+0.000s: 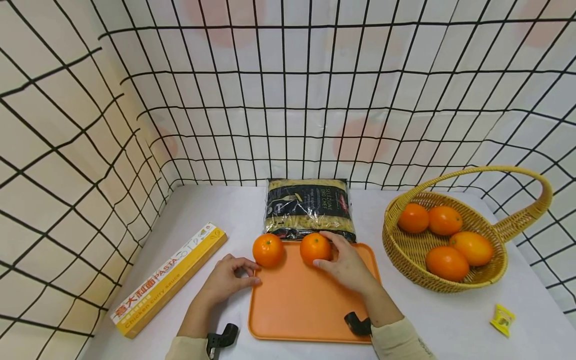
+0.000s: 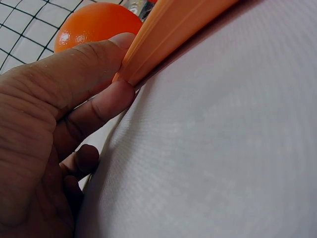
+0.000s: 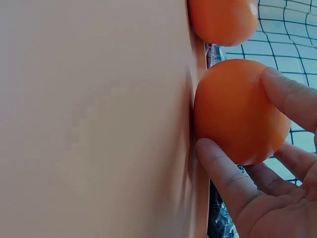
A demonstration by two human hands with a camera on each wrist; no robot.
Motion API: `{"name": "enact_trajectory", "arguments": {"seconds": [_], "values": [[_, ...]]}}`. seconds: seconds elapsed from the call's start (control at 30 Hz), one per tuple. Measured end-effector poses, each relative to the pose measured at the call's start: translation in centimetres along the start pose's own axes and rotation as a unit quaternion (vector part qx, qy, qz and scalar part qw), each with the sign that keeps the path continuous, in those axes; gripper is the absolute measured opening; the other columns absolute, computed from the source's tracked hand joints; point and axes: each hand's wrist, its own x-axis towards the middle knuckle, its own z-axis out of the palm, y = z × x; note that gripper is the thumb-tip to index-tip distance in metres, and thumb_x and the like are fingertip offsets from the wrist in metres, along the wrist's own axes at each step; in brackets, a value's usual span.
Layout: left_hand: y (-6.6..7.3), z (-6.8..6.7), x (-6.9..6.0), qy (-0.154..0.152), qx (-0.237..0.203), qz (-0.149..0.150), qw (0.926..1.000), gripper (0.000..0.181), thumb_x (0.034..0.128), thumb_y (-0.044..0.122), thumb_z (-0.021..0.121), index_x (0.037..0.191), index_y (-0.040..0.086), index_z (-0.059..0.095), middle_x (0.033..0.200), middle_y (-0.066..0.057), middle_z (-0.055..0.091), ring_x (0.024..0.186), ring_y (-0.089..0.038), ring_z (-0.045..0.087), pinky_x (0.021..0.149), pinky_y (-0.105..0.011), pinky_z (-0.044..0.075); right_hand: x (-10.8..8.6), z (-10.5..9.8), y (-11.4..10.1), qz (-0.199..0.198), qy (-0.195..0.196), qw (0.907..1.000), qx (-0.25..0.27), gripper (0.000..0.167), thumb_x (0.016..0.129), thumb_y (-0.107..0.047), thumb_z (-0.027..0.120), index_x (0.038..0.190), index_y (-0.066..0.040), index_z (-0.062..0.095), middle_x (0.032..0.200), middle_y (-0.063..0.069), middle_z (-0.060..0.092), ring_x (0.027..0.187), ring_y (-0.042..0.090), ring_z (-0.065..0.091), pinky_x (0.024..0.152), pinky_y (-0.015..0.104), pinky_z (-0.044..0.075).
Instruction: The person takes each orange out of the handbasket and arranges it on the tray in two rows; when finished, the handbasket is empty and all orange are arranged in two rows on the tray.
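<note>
An orange tray (image 1: 310, 305) lies flat on the white cloth. My left hand (image 1: 230, 277) pinches its left rim; in the left wrist view, the thumb (image 2: 94, 57) is on the upper side and a fingertip (image 2: 119, 94) sits against the edge. My right hand (image 1: 348, 265) grips an orange (image 1: 313, 248) at the tray's far side, its fingers spread round the fruit (image 3: 237, 109) in the right wrist view. Another orange (image 1: 268, 250) rests at the far left corner of the tray, just beyond my left fingers.
Behind the tray lies a bag of pasta (image 1: 310, 207). On the left is a long yellow pasta box (image 1: 168, 280). A wicker basket (image 1: 405, 260) with several orange fruits stands at right, near a small yellow packet (image 1: 502, 320). Black wire grid (image 1: 283, 107) encloses the back and sides.
</note>
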Motion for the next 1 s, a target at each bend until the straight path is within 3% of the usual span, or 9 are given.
{"name": "enact_trajectory", "arguments": {"seconds": [0.57,1.0], "values": [[-0.19,-0.02,0.10,-0.007,0.005,0.001,1.0000,0.021,0.0766,0.040,0.089,0.093,0.035,0.076,0.081,0.012,0.063,0.087,-0.015,0.046,0.079,-0.032,0.031,-0.19,-0.10,0.00,-0.006,0.010,0.9999,-0.006,0.077,0.081,-0.028,0.087,0.148,-0.026,0.050,0.150,0.010,0.049,0.128,0.032,0.057,0.104,0.055,0.048],[-0.03,-0.07,0.07,-0.002,0.011,-0.002,0.9999,0.021,0.0761,0.039,0.090,0.092,0.036,0.076,0.080,0.013,0.063,0.086,-0.014,0.046,0.079,-0.033,0.030,-0.08,-0.16,0.02,-0.003,-0.002,0.9997,0.026,0.074,0.083,-0.023,0.087,0.148,-0.024,0.050,0.149,0.009,0.050,0.128,0.031,0.060,0.102,0.047,0.053]]}}
